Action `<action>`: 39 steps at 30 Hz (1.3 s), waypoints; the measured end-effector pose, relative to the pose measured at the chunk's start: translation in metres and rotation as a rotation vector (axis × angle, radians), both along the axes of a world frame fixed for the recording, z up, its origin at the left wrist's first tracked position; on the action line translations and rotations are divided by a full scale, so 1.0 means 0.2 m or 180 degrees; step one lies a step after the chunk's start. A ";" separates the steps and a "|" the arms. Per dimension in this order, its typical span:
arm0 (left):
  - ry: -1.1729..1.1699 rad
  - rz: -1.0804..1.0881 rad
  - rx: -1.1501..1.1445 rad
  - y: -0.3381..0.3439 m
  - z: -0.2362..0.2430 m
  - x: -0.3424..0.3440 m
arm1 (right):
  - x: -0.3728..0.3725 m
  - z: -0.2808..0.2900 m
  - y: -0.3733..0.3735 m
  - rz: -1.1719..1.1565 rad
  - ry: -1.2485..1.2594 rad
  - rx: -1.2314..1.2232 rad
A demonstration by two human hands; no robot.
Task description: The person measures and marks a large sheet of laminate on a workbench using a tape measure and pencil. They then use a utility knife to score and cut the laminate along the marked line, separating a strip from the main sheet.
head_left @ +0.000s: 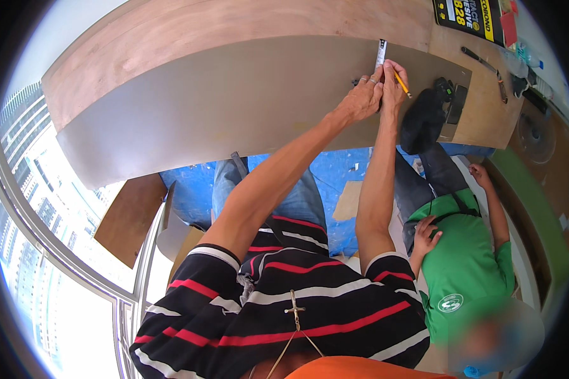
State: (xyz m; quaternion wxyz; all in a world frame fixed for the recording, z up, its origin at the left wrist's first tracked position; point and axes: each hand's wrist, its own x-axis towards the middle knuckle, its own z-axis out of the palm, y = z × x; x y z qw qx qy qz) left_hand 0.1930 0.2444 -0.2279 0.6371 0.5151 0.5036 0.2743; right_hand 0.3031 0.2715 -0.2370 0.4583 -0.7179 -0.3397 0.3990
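Note:
A long grey-brown sheet [202,101] with a curved edge lies on the pink-tan wooden board [107,69]. Near the sheet's upper right, my left hand [360,95] rests on a silver ruler or tape blade [380,54], its fingers closed against it. My right hand [392,85] is closed alongside, touching the ruler and holding a yellow pencil [404,87] that points down to the right. The fingers overlap, so their exact grip on the ruler is unclear. A black item [423,120] lies on the sheet right of my hands.
A dark can [461,16], a long-handled tool [483,63] and bottles [528,57] lie at the upper right. A co-worker in a green shirt [461,246] is close at my right. Blue floor covering [332,177] shows below the sheet; windows [38,189] line the left.

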 end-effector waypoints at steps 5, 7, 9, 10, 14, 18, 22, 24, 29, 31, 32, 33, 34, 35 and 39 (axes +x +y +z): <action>-0.0173 0.0185 -0.0194 0.04 -0.05 0.16 | 0.12 0.02 -0.02 -0.0240 0.0543 -0.0075; -0.0100 0.0151 -0.0318 0.05 -0.06 0.21 | 0.15 0.02 -0.04 -0.0276 0.0576 0.0007; 0.0067 0.0159 -0.0135 0.06 -0.07 0.25 | 0.17 0.02 -0.07 -0.0354 0.0531 -0.0011; 0.0128 0.0130 -0.0063 0.05 -0.07 0.27 | 0.19 0.03 -0.08 -0.0296 0.0616 0.0033; 0.0249 0.0060 0.0091 0.02 -0.07 0.27 | 0.29 0.02 -0.04 -0.0121 0.0761 -0.0165; 0.0081 0.0048 -0.0057 0.01 -0.06 0.25 | 0.35 -0.01 0.02 0.0444 0.0584 -0.0411; -0.0062 0.0361 0.0237 0.04 -0.05 0.28 | 0.34 -0.05 0.04 0.0556 0.0141 -0.0029; -0.0124 0.0533 0.0476 0.05 -0.05 0.30 | 0.35 -0.06 0.08 0.0533 -0.0279 0.0172; 0.0102 0.0230 0.0113 0.03 -0.03 0.35 | 0.43 -0.09 0.30 0.0456 -0.1208 0.0573; 0.0287 0.0066 -0.0184 0.01 -0.01 0.38 | 0.45 -0.12 0.36 0.0523 -0.1697 0.0600; 0.0316 0.0071 -0.0173 0.01 0.00 0.39 | 0.45 -0.14 0.37 0.0606 -0.1907 0.0665; 0.0357 0.0037 -0.0212 0.01 0.00 0.40 | 0.45 -0.15 0.36 0.0605 -0.2126 0.0574; 0.0421 -0.0040 -0.0303 0.01 0.00 0.42 | 0.45 -0.17 0.35 0.0662 -0.1961 0.0543; 0.0450 -0.0120 -0.0292 0.02 0.00 0.42 | 0.45 -0.18 0.33 0.0670 -0.1822 0.0693; 0.0643 -0.0391 -0.0326 0.05 -0.02 0.45 | 0.45 -0.21 0.30 0.0653 -0.1750 0.0439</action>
